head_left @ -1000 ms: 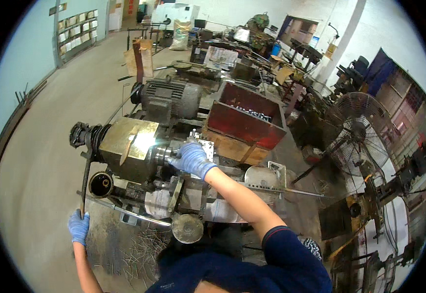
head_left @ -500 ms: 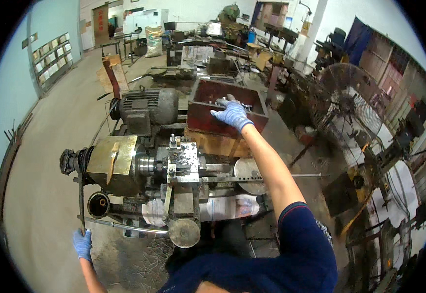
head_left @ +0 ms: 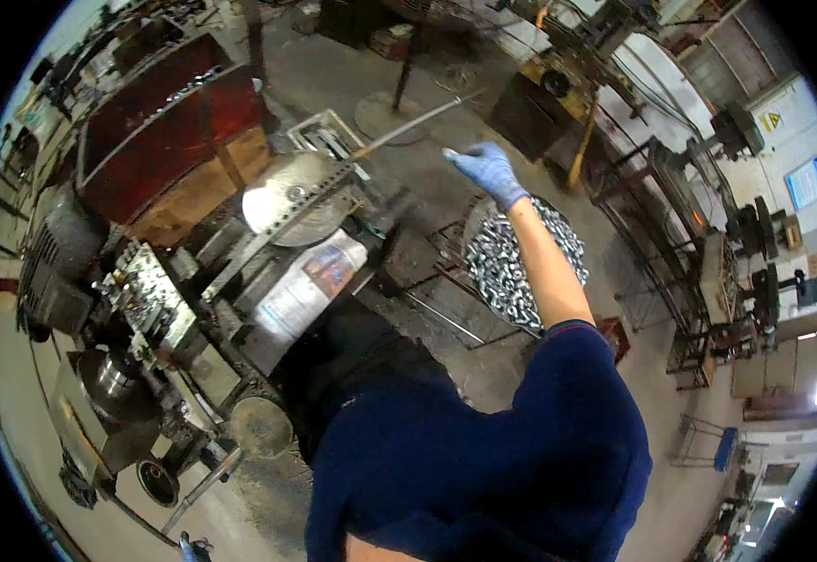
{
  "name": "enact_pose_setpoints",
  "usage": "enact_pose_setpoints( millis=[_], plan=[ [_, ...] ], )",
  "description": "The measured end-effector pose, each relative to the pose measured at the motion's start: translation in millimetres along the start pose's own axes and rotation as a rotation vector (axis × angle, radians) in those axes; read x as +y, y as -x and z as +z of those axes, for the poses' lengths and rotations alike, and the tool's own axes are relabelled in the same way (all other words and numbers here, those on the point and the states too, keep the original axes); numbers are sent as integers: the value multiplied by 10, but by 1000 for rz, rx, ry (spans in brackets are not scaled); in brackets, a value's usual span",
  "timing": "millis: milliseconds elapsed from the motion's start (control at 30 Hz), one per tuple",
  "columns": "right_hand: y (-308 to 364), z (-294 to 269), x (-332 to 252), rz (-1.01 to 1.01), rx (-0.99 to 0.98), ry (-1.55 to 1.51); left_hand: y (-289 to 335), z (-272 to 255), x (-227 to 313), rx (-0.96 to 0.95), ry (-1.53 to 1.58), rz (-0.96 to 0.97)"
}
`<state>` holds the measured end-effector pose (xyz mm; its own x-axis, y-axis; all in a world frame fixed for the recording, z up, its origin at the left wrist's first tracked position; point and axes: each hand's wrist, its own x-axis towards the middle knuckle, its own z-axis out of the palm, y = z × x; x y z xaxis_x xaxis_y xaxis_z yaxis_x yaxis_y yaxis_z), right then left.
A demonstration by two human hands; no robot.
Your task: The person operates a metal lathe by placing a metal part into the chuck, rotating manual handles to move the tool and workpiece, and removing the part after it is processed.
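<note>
My right hand (head_left: 488, 173), in a blue glove, is raised just beyond a round container (head_left: 472, 229) heaped with small shiny metal pieces (head_left: 502, 267). Its thumb sticks out away from the fingers, and I see nothing held in it. The right forearm passes over the heap, hiding part of it. Down at the lower left edge, my left hand (head_left: 193, 548) is mostly cut off, closed at the end of a dark lever bar (head_left: 137, 517). That bar belongs to a machine with a metal-chip-strewn block (head_left: 155, 295).
A dark red box (head_left: 170, 140) with some metal pieces stands at the far left. A perforated bar (head_left: 310, 201) runs above a round metal plate (head_left: 263, 201). A white printed sack (head_left: 310, 286) lies alongside. Steel racks (head_left: 657, 244) stand to the right.
The view has swung right and down. My right hand has left the red box and moved over to the heap of metal pieces. The left hand stays by the lever bar.
</note>
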<state>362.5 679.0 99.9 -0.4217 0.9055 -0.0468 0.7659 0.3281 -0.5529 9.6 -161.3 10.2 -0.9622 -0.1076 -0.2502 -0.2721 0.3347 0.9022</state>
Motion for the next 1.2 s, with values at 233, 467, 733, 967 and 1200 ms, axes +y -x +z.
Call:
enact_pose_setpoints(
  millis=[233,467,733,967,1200],
  plan=[
    [296,417,1697,209,-224,361,416,199,432,-21,-89,-32],
    [216,950,1855,223,-472,603,173,-65,240,18,-69,-68],
    [330,879,1818,43,-234,486,165,-220,26,75,-202,40],
    [463,777,871,68,-74,-708,103,-161,-21,75,-147,35],
    [919,1187,-2045,-761,-416,-451,132,-184,-167,159,-302,54]
  ],
)
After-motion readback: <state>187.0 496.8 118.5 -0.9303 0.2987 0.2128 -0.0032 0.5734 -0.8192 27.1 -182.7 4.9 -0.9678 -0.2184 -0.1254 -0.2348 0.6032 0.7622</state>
